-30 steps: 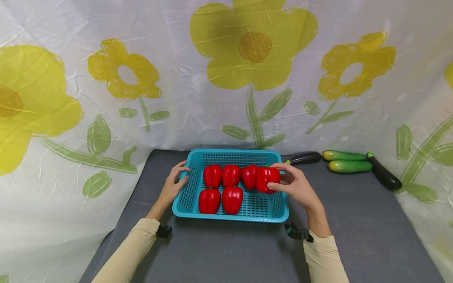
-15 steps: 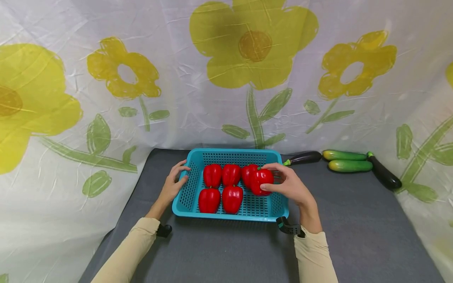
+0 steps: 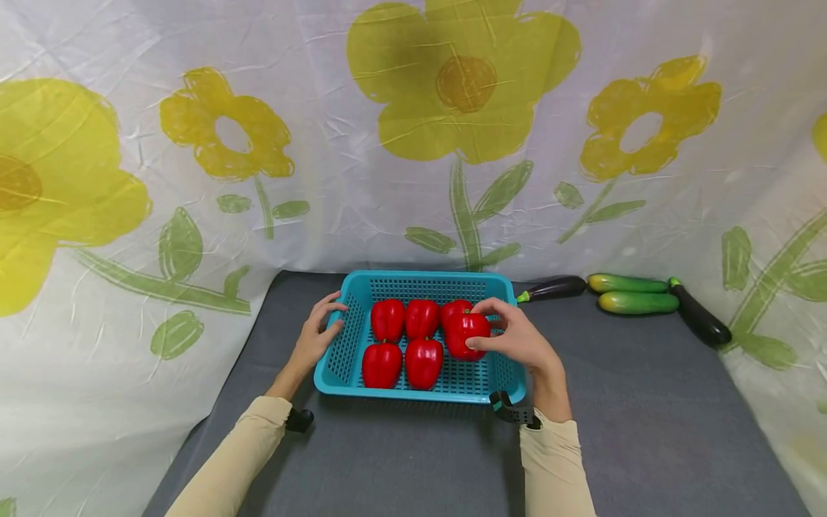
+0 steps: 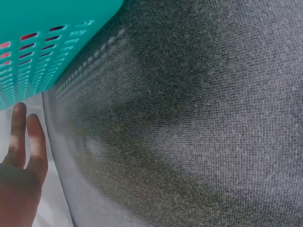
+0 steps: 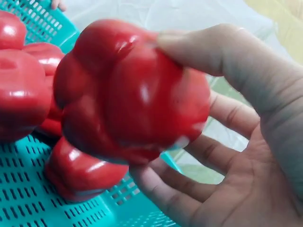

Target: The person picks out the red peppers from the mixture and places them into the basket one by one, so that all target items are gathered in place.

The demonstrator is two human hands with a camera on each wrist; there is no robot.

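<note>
My right hand [image 3: 513, 337] holds a glossy red bell pepper [image 3: 468, 336] between thumb and fingers, above the right part of a blue perforated basket [image 3: 420, 394]. In the right wrist view the thumb lies along the top of this bell pepper [image 5: 142, 94] and the fingers are under it, with the basket floor beneath. Several other red bell peppers [image 3: 423, 365] lie in two rows in the basket. At the basket's left side, my left hand [image 3: 315, 337] rests against the rim with fingers spread. Two of its fingers [image 4: 35, 146] appear fairly straight in the left wrist view.
Right of the basket, a dark eggplant [image 3: 561, 286], two green zucchinis [image 3: 638, 302] and another eggplant [image 3: 701, 316] lie along the back of the grey-covered table [image 3: 413, 459]. A flower-printed sheet [image 3: 362, 208] hangs behind the table.
My right hand has moved left with the bell pepper, from the basket's right side to just in front of the back-row pepper. The left hand has stayed where it was.
</note>
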